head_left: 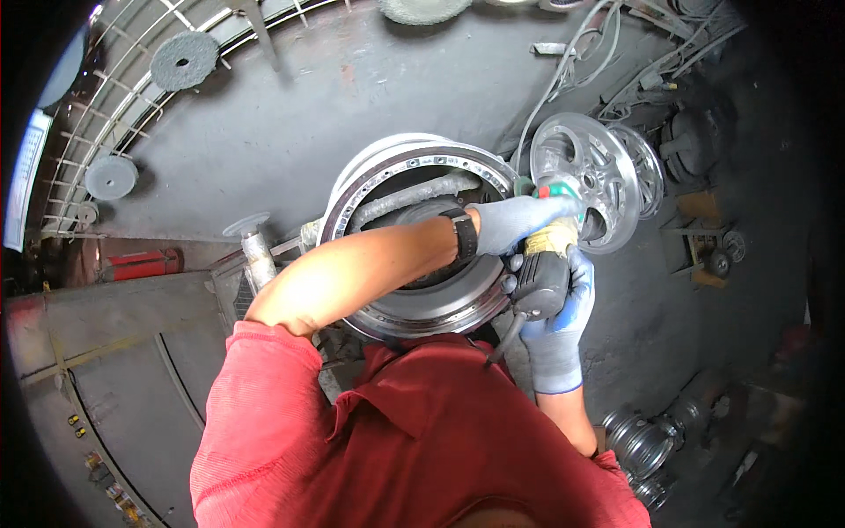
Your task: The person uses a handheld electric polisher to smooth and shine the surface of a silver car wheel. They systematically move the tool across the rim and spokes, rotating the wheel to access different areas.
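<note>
Left hand (526, 222) grips the front of a corded power tool (542, 275). Right hand (569, 319) wraps its fingers round the tool's rear, near a spoked wheel (607, 181)

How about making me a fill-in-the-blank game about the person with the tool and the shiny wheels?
1. The left hand and the right hand, which hold the power tool, both wear ____.
2. The black wristband is on the person's ____ wrist.
3. The colour of the person's shirt is ____.
4. In the picture, the front spoked wheel is to the ____ of the big open rim.

Missing words: gloves; left; red; right.
</note>
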A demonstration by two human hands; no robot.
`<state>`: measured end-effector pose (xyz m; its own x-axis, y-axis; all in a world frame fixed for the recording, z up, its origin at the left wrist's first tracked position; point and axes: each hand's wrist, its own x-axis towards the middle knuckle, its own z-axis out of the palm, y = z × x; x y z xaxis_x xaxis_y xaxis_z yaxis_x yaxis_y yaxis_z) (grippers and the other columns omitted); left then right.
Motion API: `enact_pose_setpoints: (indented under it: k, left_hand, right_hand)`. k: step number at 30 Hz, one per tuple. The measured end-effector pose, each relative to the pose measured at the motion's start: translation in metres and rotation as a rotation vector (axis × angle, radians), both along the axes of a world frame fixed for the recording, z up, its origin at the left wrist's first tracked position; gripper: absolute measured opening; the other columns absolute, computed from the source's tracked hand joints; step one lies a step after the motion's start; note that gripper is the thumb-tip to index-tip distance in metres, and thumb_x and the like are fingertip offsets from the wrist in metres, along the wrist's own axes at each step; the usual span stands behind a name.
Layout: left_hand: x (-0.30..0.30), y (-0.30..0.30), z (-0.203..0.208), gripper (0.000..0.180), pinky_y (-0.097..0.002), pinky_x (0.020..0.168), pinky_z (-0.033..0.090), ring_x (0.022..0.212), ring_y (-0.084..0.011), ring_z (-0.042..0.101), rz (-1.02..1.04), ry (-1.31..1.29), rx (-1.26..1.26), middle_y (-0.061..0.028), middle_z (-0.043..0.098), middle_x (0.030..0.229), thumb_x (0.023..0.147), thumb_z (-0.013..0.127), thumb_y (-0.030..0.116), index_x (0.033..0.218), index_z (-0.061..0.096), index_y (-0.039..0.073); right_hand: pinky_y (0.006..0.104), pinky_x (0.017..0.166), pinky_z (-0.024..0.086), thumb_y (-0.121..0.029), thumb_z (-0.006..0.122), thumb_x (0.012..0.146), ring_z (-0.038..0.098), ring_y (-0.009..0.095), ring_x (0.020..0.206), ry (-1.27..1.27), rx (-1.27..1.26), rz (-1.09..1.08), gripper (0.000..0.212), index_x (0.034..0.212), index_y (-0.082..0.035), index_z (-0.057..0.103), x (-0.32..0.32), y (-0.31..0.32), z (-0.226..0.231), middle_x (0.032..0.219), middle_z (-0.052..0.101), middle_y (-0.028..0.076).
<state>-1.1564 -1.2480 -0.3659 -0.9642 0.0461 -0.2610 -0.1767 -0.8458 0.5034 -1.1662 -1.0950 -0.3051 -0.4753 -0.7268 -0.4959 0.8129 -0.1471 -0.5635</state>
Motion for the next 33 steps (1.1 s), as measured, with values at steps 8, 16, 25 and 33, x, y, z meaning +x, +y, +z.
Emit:
enact_pose_setpoints:
  k: [8, 16, 25, 33]
  left_hand:
    - [0.080, -0.013, 0.028, 0.042, -0.0290, 0.067, 0.059, 0.087, -0.0119, 0.071, 0.440, -0.138, -0.260, -0.0076, 0.073, 0.104, 0.108, 0.060, 0.046, 0.117, 0.068, 0.006]
    - [0.195, 0.058, 0.027, 0.045, -0.0325, 0.091, 0.057, 0.101, -0.0128, 0.066, 1.410, -0.056, -0.338, -0.0038, 0.063, 0.111, 0.113, 0.042, 0.051, 0.125, 0.057, 0.010]
    - [0.145, 0.034, 0.025, 0.042, -0.0297, 0.088, 0.056, 0.100, -0.0117, 0.067, 1.330, 0.074, -0.353, -0.0040, 0.066, 0.109, 0.111, 0.051, 0.046, 0.126, 0.060, 0.008]
    - [0.037, 0.001, 0.013, 0.047, -0.0295, 0.083, 0.058, 0.096, -0.0127, 0.070, 0.382, -0.036, -0.118, -0.0061, 0.073, 0.105, 0.104, 0.066, 0.044, 0.123, 0.069, 0.001]
  right_hand:
    - [0.0428, 0.059, 0.064, -0.037, 0.058, 0.103, 0.073, 0.030, 0.081, 0.136, -0.060, 0.291, 0.055, 0.148, -0.009, 0.043, 0.024, -0.024, 0.002, 0.108, 0.068, 0.017]
    - [0.0374, 0.123, 0.033, -0.028, 0.068, 0.099, 0.045, 0.033, 0.148, 1.065, -0.173, 1.135, 0.085, 0.165, 0.005, 0.024, 0.057, -0.068, 0.026, 0.158, 0.046, 0.027]
    - [0.0369, 0.123, 0.032, -0.032, 0.068, 0.100, 0.047, 0.035, 0.146, 0.935, -0.064, 0.940, 0.083, 0.162, 0.007, 0.030, 0.028, -0.067, 0.052, 0.153, 0.049, 0.027]
    - [0.0417, 0.061, 0.064, -0.044, 0.052, 0.105, 0.073, 0.028, 0.082, 0.081, 0.032, 0.224, 0.054, 0.141, -0.003, 0.051, -0.001, -0.011, 0.006, 0.108, 0.069, 0.018]
